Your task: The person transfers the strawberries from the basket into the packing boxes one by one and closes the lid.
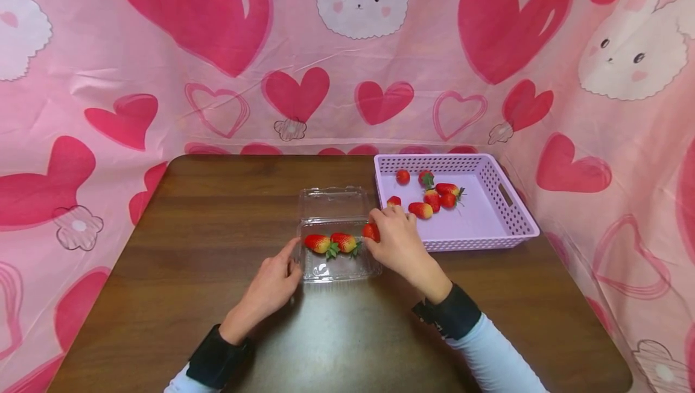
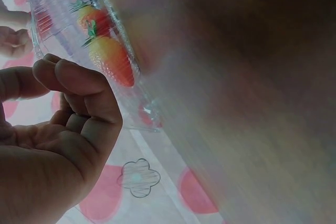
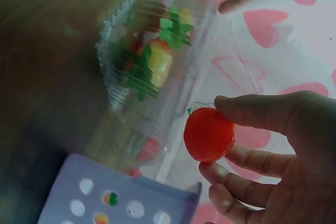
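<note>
The left hand [image 1: 269,284] stretches its index finger to the left edge of the clear box [image 1: 339,269] on the table [image 1: 233,200], its other fingers bent in. Just right of that fingertip, inside the box, lies the first strawberry [image 1: 317,242], tip towards the box's left edge, leaves towards the right; its long axis runs roughly left to right. The second strawberry [image 1: 342,241] lies beside it, pointing the same way. At the box's right edge, the right hand [image 1: 399,239] pinches a held strawberry [image 3: 209,135] between thumb and fingertips; its rounded red end faces the right wrist camera, so its long axis is hard to make out. Right of the box, the lilac basket [image 1: 488,242] bears more strawberries [image 1: 420,210], one partly hidden behind the right hand.
</note>
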`<act>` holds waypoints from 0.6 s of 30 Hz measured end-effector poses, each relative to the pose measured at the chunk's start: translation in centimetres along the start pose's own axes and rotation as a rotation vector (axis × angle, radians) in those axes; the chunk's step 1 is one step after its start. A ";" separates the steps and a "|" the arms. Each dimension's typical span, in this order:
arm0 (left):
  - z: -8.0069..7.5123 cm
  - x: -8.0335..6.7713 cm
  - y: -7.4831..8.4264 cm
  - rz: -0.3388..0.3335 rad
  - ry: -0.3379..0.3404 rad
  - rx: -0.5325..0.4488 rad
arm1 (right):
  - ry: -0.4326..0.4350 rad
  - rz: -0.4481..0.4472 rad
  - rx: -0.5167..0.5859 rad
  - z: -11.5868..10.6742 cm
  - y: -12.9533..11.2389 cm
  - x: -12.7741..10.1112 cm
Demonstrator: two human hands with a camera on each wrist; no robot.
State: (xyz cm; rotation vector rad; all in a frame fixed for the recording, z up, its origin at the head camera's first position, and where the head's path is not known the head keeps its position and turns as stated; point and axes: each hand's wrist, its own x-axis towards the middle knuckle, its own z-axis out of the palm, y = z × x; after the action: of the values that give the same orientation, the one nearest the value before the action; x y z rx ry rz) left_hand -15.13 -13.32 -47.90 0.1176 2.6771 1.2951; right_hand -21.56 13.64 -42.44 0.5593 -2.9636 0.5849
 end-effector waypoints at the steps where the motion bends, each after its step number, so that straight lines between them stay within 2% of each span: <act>1: 0.0 0.0 0.0 0.000 0.000 0.000 | -0.004 -0.003 -0.001 0.2 -0.1 0.0; 9: 0.0 0.0 0.0 0.005 0.002 0.000 | -0.034 -0.013 0.002 2.0 -0.1 0.3; 18: 0.0 -0.1 -0.1 0.008 0.003 0.000 | -0.003 -0.060 -0.049 3.0 0.0 0.6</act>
State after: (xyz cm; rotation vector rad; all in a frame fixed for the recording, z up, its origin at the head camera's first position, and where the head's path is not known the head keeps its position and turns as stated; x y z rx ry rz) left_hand -15.03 -13.41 -47.91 0.1271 2.6817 1.2983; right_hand -22.12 12.29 -45.16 0.6428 -2.9434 0.5055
